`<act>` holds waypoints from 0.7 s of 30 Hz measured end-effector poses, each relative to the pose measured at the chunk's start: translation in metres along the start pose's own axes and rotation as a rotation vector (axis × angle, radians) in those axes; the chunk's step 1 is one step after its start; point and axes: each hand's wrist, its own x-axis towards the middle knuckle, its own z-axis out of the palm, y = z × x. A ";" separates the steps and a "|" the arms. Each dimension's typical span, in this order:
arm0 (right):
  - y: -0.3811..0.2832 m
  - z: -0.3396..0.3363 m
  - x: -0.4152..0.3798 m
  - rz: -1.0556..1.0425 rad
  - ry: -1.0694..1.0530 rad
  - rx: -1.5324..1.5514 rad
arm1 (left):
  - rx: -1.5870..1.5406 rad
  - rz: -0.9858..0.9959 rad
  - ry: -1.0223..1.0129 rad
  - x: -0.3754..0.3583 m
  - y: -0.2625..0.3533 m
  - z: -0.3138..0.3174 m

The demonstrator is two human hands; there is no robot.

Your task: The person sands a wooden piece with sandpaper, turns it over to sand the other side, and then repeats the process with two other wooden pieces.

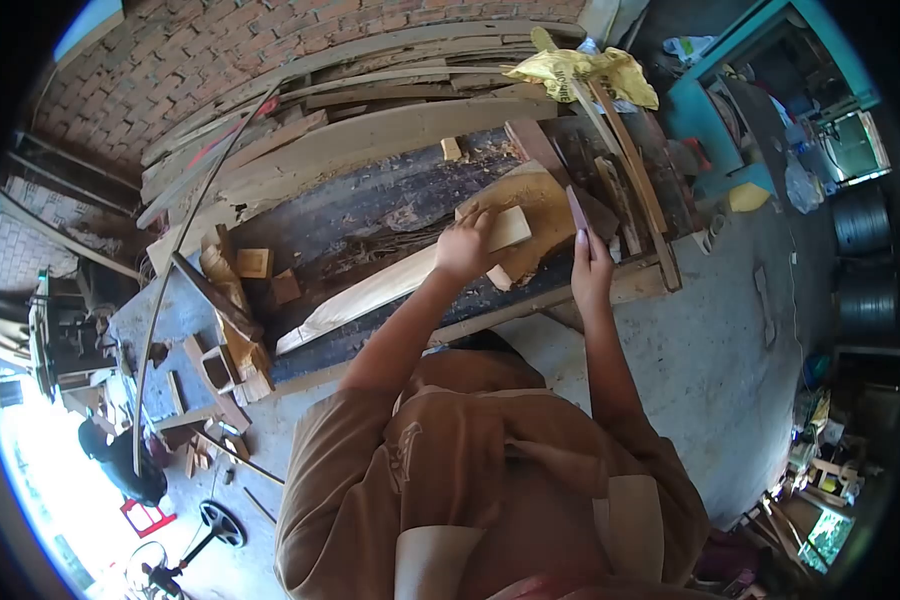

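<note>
My left hand (465,245) lies over a long pale wooden board (370,290), its fingers bent around the board near the right end. That end rests on a thick yellowish-brown wood slab (545,205) with an uneven edge. My right hand (592,268) is closed around the lower end of a knife-like tool with a flat, narrow blade (576,208). The blade points up and away from me, just right of the slab. Its handle is mostly hidden in my fingers. The board's other end reaches down left across the dark bench (340,215).
Stacked planks (370,125) line the brick wall (220,60). Small wood blocks (255,263) and offcuts lie at the bench's left. Long sticks (630,150) and a yellow sack (590,75) are at its right. A thin long strip (195,215) crosses the left side.
</note>
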 end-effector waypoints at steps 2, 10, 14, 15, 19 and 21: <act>-0.020 0.000 0.015 -0.101 -0.134 0.131 | -0.025 -0.040 -0.050 0.002 0.001 -0.004; -0.004 0.057 0.029 0.069 -0.523 0.162 | -0.028 -0.074 -0.061 0.001 0.004 -0.009; 0.003 0.043 0.010 0.171 -0.485 0.170 | -0.061 -0.070 -0.042 0.002 0.002 -0.003; 0.005 0.036 0.003 0.129 -0.453 0.164 | -0.065 -0.076 -0.044 0.001 0.001 -0.002; 0.008 0.027 -0.009 0.058 -0.455 0.102 | -0.067 -0.091 -0.049 0.003 0.004 -0.006; 0.004 0.042 0.010 0.144 -0.473 0.167 | -0.062 -0.119 -0.088 0.002 0.005 -0.009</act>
